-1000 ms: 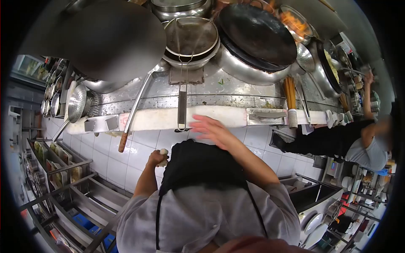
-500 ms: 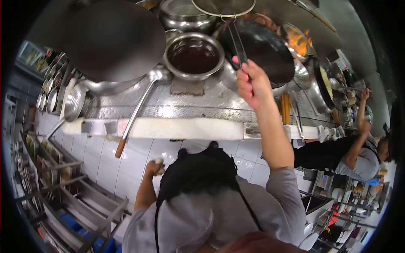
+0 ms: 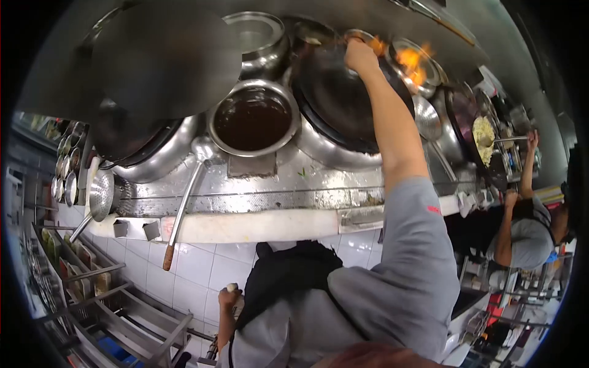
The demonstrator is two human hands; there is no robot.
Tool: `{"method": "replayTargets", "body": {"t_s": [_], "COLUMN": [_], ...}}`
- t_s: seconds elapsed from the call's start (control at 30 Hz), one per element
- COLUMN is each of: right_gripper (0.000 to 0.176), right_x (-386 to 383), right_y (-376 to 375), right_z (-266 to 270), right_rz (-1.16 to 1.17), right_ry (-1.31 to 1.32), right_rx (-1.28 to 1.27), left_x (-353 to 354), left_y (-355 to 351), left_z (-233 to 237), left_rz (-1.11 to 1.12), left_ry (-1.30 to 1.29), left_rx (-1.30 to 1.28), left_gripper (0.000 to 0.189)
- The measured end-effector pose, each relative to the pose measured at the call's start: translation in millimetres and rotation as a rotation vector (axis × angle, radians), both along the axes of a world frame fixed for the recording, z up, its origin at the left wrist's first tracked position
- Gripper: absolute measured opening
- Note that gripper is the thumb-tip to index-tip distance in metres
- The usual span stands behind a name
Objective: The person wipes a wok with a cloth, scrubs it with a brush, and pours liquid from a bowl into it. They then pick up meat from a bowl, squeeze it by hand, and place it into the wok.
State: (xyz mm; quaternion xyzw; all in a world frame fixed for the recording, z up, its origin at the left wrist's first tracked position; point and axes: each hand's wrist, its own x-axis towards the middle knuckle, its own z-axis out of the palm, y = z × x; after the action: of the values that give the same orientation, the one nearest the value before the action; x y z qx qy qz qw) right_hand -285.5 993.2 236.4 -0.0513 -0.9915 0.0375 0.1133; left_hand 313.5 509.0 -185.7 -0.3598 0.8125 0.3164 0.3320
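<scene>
two hands are busy well apart; the right hand (image 3: 362, 54), at the end of a long reach, is over or at the far side of the wok (image 3: 328, 92); its fingers are turned out of view, so one cannot tell whether they are spread, pressed together or pinching something; the left hand (image 3: 229, 299) hangs low beside the apron (image 3: 285, 270), fingers curled around a pale thing (image 3: 232, 287); the step in hand looks like a one-armed reach across the stove; a move from this stance seems to call for a steady wrist, and a forearm (image 3: 396, 132) kept up from the wok below and away from the flame (image 3: 412, 64) near it.

the wok sits right of the bowl (image 3: 251, 152), which holds dark liquid (image 3: 253, 119); a pot (image 3: 267, 58) stands behind the bowl; left of it the ladle (image 3: 184, 207) lies over the front edge, handle end hanging past; the counter (image 3: 257, 201) is shiny steel, a white towel (image 3: 251, 227) along its front; below lie pale floor tiles (image 3: 190, 270); racks (image 3: 101, 270) stand at left; at far right a co-worker (image 3: 521, 245) holds a tool (image 3: 509, 138) at yellowish food (image 3: 483, 135); a blur hides the upper left.
</scene>
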Motion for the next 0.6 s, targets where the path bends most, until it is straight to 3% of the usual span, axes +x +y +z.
{"method": "replayTargets", "body": {"t_s": [0.03,0.13,0.2,0.27,0.37,0.47,0.53,0.57,0.6], "right_gripper": [0.031,0.027,0.022,0.018,0.02,0.022,0.025,0.025,0.026], "right_x": [10,70,154,220,282,305,311,310,309], "right_y": [4,64,65,74,115,148,158,164,170], "right_z": [4,-26,-2,-6,-30,-55,-57,-62,-68], "right_rz": [-0.074,0.023,-0.043,-0.098,-0.201,-0.275,-0.361,-0.402,-0.439], "right_ry": [-0.05,0.209,-0.067,-0.066,-0.233,-0.329,-0.347,-0.35,-0.358], "right_rx": [-0.05,-0.351,-0.9,-1.248,-1.572,-1.595,-1.486,-1.445,-1.403], "left_x": [-2,-19,-41,-62,-102,-147,-176,-182,-190], "left_y": [0,1,-6,-13,-19,-22,-5,-12,-4], "left_z": [-2,-11,-14,-15,-14,3,52,36,56], "left_rz": [-0.023,-0.097,-0.15,-0.128,-0.098,-0.244,-0.355,-0.375,-0.371], "left_ry": [0.013,0.086,0.162,0.122,0.05,-0.037,-0.1,-0.085,-0.101], "left_rx": [0.028,0.149,0.269,0.351,0.462,0.46,0.386,0.356,0.373], "left_gripper": [0.048,0.041,0.038,0.034,0.029,0.035,0.037,0.038,0.038]}}
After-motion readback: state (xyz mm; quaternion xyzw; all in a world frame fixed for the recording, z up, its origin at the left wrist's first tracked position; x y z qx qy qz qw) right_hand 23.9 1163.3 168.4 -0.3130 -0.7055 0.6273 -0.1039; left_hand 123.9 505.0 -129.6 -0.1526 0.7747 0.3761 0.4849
